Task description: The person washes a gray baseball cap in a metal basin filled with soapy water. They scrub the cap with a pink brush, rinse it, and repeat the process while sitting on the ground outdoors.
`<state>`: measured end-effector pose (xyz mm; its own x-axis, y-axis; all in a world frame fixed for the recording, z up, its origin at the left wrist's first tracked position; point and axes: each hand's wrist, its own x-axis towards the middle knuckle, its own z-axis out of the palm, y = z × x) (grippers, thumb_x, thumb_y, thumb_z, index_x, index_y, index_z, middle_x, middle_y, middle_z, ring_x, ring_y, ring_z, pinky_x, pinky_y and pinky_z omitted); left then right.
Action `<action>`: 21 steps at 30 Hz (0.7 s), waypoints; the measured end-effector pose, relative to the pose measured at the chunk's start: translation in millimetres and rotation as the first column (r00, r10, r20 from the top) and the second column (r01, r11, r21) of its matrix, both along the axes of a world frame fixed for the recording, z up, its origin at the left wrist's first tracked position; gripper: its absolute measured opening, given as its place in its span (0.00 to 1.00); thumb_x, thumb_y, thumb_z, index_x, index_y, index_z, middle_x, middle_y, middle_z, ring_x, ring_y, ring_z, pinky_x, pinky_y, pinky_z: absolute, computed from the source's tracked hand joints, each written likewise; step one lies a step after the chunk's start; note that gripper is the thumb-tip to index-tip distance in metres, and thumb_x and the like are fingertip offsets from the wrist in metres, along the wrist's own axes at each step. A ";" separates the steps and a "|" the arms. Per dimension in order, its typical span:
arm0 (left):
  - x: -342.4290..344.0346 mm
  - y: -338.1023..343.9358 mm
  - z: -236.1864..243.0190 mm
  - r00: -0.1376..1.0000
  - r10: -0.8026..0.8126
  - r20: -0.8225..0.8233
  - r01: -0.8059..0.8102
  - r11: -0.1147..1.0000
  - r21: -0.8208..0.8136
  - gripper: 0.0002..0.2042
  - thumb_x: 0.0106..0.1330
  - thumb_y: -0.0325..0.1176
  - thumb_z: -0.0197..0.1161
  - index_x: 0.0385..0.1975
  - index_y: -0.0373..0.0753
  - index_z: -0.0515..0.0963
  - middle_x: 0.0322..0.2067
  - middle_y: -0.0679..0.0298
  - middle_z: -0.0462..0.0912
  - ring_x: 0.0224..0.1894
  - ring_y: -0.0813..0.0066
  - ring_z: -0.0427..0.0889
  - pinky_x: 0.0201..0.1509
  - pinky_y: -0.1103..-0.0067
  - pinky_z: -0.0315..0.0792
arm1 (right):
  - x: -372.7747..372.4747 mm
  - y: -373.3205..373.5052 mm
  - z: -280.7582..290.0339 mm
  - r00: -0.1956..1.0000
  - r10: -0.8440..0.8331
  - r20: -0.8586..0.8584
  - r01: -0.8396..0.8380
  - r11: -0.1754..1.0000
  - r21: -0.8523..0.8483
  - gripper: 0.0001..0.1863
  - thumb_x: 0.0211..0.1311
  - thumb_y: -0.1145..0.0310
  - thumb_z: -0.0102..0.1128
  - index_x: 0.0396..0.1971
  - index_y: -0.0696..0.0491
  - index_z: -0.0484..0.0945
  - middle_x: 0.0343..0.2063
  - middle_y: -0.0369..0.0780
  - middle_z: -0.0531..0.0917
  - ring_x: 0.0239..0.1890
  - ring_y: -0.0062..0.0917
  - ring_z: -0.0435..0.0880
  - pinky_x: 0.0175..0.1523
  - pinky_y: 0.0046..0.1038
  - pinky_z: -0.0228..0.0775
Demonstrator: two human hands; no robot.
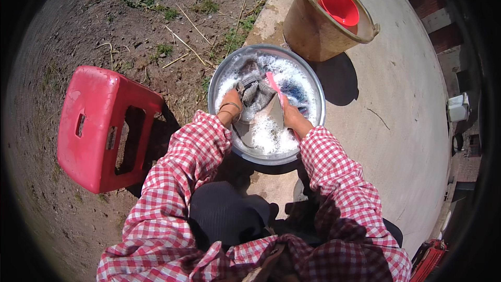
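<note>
A round metal basin (pixel 322 108) full of white suds (pixel 270 138) stands in front of me. Over it, my left hand (pixel 231 105), with bracelets at the wrist, is closed on a grey checked cloth (pixel 258 96) bunched near the middle. My right hand (pixel 295 118) grips a pink brush (pixel 272 80), whose far end points away from me beside the cloth. The bristles cannot be made out. Dark blue wet fabric (pixel 293 91) shows through the foam at the right. The fingertips of both hands are partly hidden.
To the left, a red plastic stool (pixel 87 125) stands on bare soil. Beyond the basin at the right is a brown bucket (pixel 308 31) with a red scoop-like vessel (pixel 339 6) inside. Concrete paving (pixel 402 120) stretches along the right side.
</note>
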<state>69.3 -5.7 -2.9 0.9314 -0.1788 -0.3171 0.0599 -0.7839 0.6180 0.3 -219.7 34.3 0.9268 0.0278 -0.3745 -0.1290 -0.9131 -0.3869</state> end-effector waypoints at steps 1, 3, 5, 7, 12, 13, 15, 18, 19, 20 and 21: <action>1.1 1.0 -3.6 0.991 0.077 -0.108 -0.083 0.995 -0.050 0.11 0.50 0.27 0.56 0.33 0.30 0.72 0.33 0.46 0.76 0.41 0.48 0.74 0.43 0.65 0.69 | 0.7 -4.2 8.0 0.987 -0.003 -0.162 0.004 1.000 0.003 0.33 0.55 0.69 0.45 0.60 0.57 0.44 0.40 0.58 0.73 0.45 0.47 0.72 0.48 0.38 0.63; 1.9 4.5 -9.4 0.977 0.144 -0.158 -0.170 0.971 -0.170 0.10 0.49 0.29 0.57 0.31 0.32 0.75 0.33 0.47 0.77 0.41 0.51 0.75 0.43 0.67 0.69 | 0.3 -6.7 36.0 0.995 -0.103 -0.016 0.104 0.990 0.094 0.31 0.56 0.67 0.47 0.59 0.56 0.50 0.42 0.56 0.73 0.46 0.46 0.72 0.50 0.34 0.62; -0.4 9.8 -12.8 0.949 0.254 -0.187 -0.303 0.901 -0.311 0.15 0.45 0.29 0.58 0.35 0.37 0.76 0.33 0.48 0.78 0.40 0.53 0.76 0.42 0.69 0.69 | -10.4 -0.6 70.3 0.961 -0.252 0.111 0.213 0.936 0.281 0.27 0.57 0.65 0.46 0.58 0.52 0.56 0.39 0.57 0.74 0.44 0.46 0.74 0.50 0.31 0.62; -5.2 12.5 -13.9 0.950 0.234 -0.209 -0.306 0.840 -0.448 0.15 0.45 0.30 0.58 0.35 0.37 0.76 0.33 0.48 0.78 0.39 0.53 0.77 0.43 0.69 0.69 | -27.7 29.6 82.7 0.989 -0.137 0.057 0.113 0.945 0.307 0.27 0.58 0.65 0.46 0.58 0.51 0.56 0.37 0.58 0.74 0.43 0.47 0.74 0.48 0.31 0.63; -26.1 12.6 -10.3 0.979 0.201 0.023 -0.187 0.945 -0.269 0.14 0.49 0.28 0.53 0.37 0.35 0.76 0.28 0.48 0.78 0.34 0.60 0.80 0.36 0.75 0.70 | 4.1 79.9 48.1 0.994 0.057 0.088 -0.070 0.986 0.153 0.24 0.58 0.64 0.47 0.56 0.51 0.61 0.31 0.55 0.76 0.39 0.47 0.74 0.42 0.39 0.65; -31.0 14.2 -8.4 0.985 0.168 0.039 -0.143 0.920 -0.364 0.14 0.49 0.27 0.52 0.37 0.36 0.76 0.28 0.48 0.78 0.33 0.60 0.80 0.36 0.75 0.70 | 17.9 76.8 43.9 0.989 0.073 0.132 -0.084 0.993 0.079 0.24 0.58 0.64 0.46 0.55 0.52 0.61 0.31 0.55 0.76 0.40 0.47 0.74 0.42 0.39 0.65; -37.8 17.5 -5.8 0.988 0.156 -0.006 -0.144 0.896 -0.420 0.15 0.49 0.26 0.50 0.38 0.36 0.76 0.28 0.48 0.79 0.32 0.60 0.79 0.35 0.74 0.70 | 30.3 66.6 45.3 0.989 0.050 0.136 -0.052 0.998 0.017 0.23 0.57 0.65 0.46 0.54 0.53 0.63 0.33 0.53 0.77 0.40 0.46 0.75 0.42 0.39 0.65; -38.4 20.6 -5.5 0.971 0.221 -0.087 -0.237 0.923 -0.304 0.14 0.49 0.26 0.50 0.37 0.33 0.76 0.26 0.51 0.80 0.30 0.64 0.79 0.34 0.75 0.70 | 20.5 54.9 61.0 0.983 -0.148 0.105 0.130 0.978 0.162 0.22 0.58 0.64 0.45 0.54 0.53 0.63 0.35 0.54 0.76 0.40 0.44 0.75 0.44 0.35 0.66; -34.1 20.7 -6.2 0.976 0.176 -0.126 -0.212 0.892 -0.399 0.13 0.49 0.25 0.51 0.35 0.32 0.76 0.24 0.55 0.80 0.27 0.68 0.79 0.32 0.76 0.70 | 6.8 59.3 63.9 0.991 -0.128 -0.033 0.132 0.964 0.231 0.23 0.59 0.63 0.45 0.55 0.51 0.62 0.34 0.55 0.76 0.39 0.44 0.76 0.44 0.33 0.65; -31.9 20.7 -6.4 0.974 0.214 -0.076 -0.225 0.876 -0.426 0.12 0.49 0.25 0.51 0.33 0.31 0.76 0.21 0.58 0.79 0.25 0.72 0.78 0.30 0.76 0.70 | -5.3 65.8 64.3 0.976 -0.110 -0.187 0.162 0.944 0.289 0.23 0.59 0.63 0.45 0.56 0.49 0.62 0.33 0.56 0.75 0.38 0.44 0.76 0.44 0.32 0.65; -25.7 20.5 -6.2 0.944 0.219 -0.248 -0.294 0.899 -0.325 0.12 0.48 0.27 0.52 0.32 0.32 0.77 0.25 0.51 0.78 0.31 0.62 0.78 0.35 0.72 0.70 | -14.5 71.4 62.3 0.984 0.079 -0.160 -0.010 0.920 0.391 0.24 0.59 0.62 0.44 0.57 0.47 0.61 0.30 0.55 0.75 0.35 0.43 0.76 0.41 0.31 0.65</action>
